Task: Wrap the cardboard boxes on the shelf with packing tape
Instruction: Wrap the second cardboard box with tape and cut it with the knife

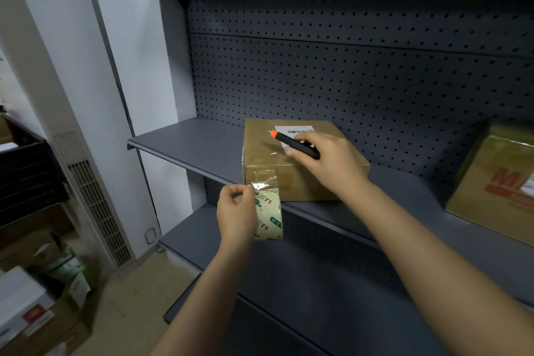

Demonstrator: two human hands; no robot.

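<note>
The box is tan cardboard, its white label striped with a black barcode. The cutter is black, tipped orange. The tape roll is cream with green and red print. The shelf is dark grey, its back panel dotted; the right-hand box bears red lettering.

The brown cardboard box sits at the front of the grey metal shelf. A printed cardboard box stands well to its right. The clear tape roll hangs before the first box, maybe stuck to it.
</note>
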